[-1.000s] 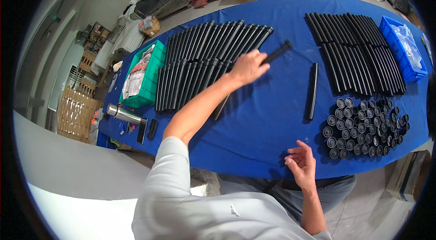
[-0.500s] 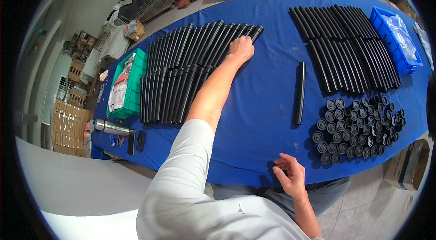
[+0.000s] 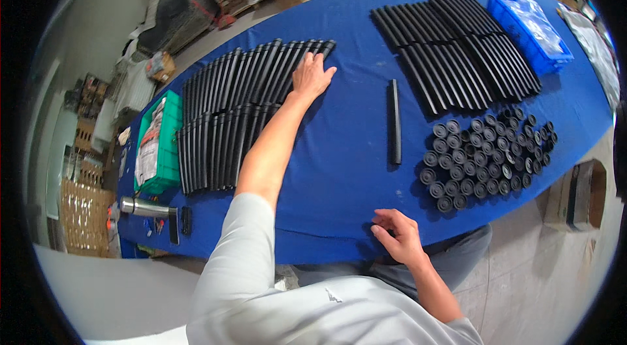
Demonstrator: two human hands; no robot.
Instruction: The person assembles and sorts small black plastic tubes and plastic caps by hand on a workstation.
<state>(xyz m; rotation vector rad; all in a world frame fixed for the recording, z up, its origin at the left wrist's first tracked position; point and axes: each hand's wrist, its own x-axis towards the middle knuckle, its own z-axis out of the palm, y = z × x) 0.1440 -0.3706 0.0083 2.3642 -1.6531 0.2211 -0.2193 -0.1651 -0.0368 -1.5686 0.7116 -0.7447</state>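
Observation:
My left hand (image 3: 312,77) is stretched out to the far right end of the capped black tubes (image 3: 225,94). Its thumb stands away from the fingers, and the fingertips rest on or just over the last tubes; no tube is gripped. These tubes lie side by side in two overlapping rows, with thicker collars at their far ends. Near the table's front edge hovers my right hand (image 3: 400,238), fingers loosely bent, thumb apart, holding nothing. A single black tube (image 3: 395,122) lies alone between the capped tubes and a pile of round black caps (image 3: 486,159).
Plain black tubes (image 3: 450,51) lie in two rows at the far right, beside a blue crate (image 3: 555,61) with clear plastic bags. A green crate (image 3: 171,162) with newspaper borders the left rows. Nearby are a steel flask (image 3: 140,206) and a phone (image 3: 174,227) on the blue cloth (image 3: 339,195).
The whole view has shifted, so the table's things appear further left. My left hand's fingers have loosened from a closed grasp at the tube ends. The right hand stays loosely bent near the front edge.

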